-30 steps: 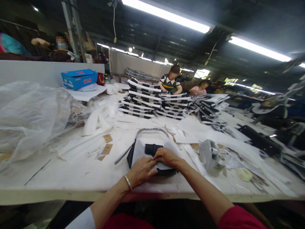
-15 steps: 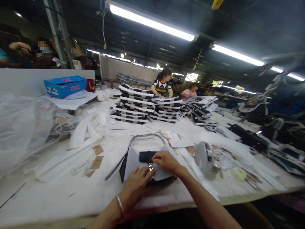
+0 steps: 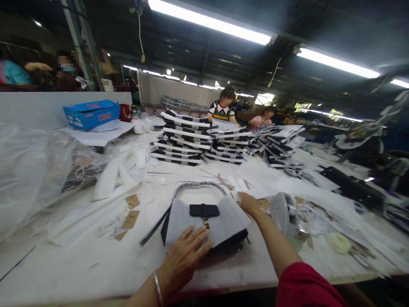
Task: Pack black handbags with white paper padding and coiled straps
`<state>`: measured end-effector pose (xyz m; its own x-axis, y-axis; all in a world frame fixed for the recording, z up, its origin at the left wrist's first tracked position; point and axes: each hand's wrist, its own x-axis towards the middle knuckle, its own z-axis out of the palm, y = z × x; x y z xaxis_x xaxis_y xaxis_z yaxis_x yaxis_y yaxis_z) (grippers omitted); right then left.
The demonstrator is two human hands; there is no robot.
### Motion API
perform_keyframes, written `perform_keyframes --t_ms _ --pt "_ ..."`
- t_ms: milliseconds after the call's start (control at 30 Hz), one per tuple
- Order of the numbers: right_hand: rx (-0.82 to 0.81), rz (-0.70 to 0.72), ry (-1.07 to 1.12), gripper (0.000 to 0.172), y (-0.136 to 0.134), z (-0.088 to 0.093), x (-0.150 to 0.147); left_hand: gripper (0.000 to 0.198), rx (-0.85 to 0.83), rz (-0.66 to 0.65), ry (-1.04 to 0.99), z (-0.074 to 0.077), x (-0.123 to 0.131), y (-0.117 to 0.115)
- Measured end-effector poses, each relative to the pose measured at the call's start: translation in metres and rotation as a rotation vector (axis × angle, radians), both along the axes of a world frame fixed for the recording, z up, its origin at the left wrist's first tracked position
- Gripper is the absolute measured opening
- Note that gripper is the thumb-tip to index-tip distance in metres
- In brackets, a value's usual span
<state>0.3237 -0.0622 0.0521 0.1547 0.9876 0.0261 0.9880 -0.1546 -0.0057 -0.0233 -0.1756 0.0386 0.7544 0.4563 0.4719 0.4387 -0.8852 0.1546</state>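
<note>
Left hand flat on a dark handbag, right hand off past its far corner
The bag (image 3: 200, 211) sits near the close edge of the desk (image 3: 243, 273), handle (image 3: 200, 186) pointing away, probably so the clasp (image 3: 206, 223) faces the worker. Left hand (image 3: 187, 256) is laid out, fingers only slightly spread, over the pale sheet (image 3: 182, 221) just below the clasp, my guess being to stop bag and sheet sliding. Right hand (image 3: 249, 204) is by some white material just beyond the bag's right side; can't tell if it's pinching anything. Grey tape dispenser (image 3: 280, 213) stands right of that forearm, handy to reach I'd say.
</note>
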Motion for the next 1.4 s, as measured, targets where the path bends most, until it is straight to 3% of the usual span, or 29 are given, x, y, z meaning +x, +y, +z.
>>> perform_keyframes --t_ms 133,267,400,500,600,667,733,800,900,967,1033,1133,1267,1400 --pt "0.026 0.014 -0.103 0.024 0.000 -0.003 -0.004 0.045 -0.100 0.074 -0.003 0.003 0.013 -0.006" --pt "0.119 0.001 -0.189 0.028 -0.006 0.014 -0.002 0.048 -0.193 0.134 0.019 0.005 0.019 -0.010" --pt "0.304 -0.028 -0.267 0.035 -0.020 0.067 0.011 0.062 -0.194 0.168 0.103 0.009 0.019 -0.009" --pt "0.641 -0.126 -0.244 0.037 -0.042 0.124 0.020 0.062 -0.211 0.194 0.143 0.015 0.021 -0.009" --pt "0.897 -0.289 0.027 0.033 -0.083 0.171 0.019 0.059 -0.224 0.205 0.176 0.025 0.025 -0.011" --pt "0.912 -0.331 0.399 0.029 -0.120 0.183 0.013 0.060 -0.220 0.215 0.218 0.034 0.028 -0.010" --pt "0.761 -0.349 0.882 0.026 -0.160 0.173 0.002 0.056 -0.213 0.206 0.262 0.042 0.031 -0.007" --pt "0.541 -0.388 1.296 0.027 -0.199 0.145 -0.012 0.042 -0.207 0.182 0.296 0.049 0.034 -0.001" --pt "0.292 -0.492 1.643 0.037 -0.243 0.087 -0.042 0.021 -0.174 0.136 0.346 0.057 0.038 0.007" --pt "0.258 -0.578 1.788 0.039 -0.260 0.052 -0.065 0.017 -0.146 0.103 0.380 0.060 0.042 0.012" --pt "0.258 -0.663 1.894 0.039 -0.264 0.026 -0.088 0.020 -0.126 0.080 0.399 0.063 0.046 0.015" --pt "0.227 -0.715 1.979 0.035 -0.254 0.002 -0.117 0.025 -0.098 0.062 0.394 0.069 0.050 0.018" --pt "0.246 -0.681 2.014 0.031 -0.228 -0.013 -0.144 0.025 -0.091 0.092 0.367 0.070 0.046 0.022" --pt "0.243 -0.657 2.039 0.032 -0.216 -0.023 -0.156 0.027 -0.104 0.163 0.324 0.056 0.037 0.018"
